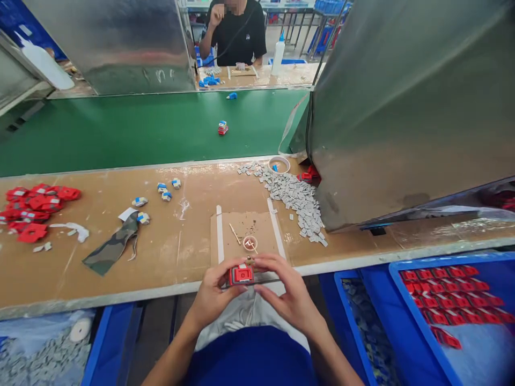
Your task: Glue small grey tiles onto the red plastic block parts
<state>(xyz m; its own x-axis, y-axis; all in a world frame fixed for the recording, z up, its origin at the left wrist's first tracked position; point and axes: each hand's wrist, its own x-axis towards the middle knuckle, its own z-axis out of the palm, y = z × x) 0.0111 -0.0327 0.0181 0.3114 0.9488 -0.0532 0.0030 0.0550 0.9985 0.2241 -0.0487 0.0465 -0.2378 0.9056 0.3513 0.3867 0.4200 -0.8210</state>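
At the worktop's (197, 225) near edge: we hold up a red toy piece (243, 275).
Left hand (211, 292): our fingers (226, 266) pinch its left side.
Right hand (293, 292): our fingers, parted, beside its right side; whether they touch it we cannot tell.

Blue garment (249, 356) (plain); bare forearms (177, 343)

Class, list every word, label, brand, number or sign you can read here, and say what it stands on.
No text is clearly readable.
Pale marks on the metal panel: too unclear to read.
Small emblem on the black shirt: too small to read.
Held red piece: no legible text.
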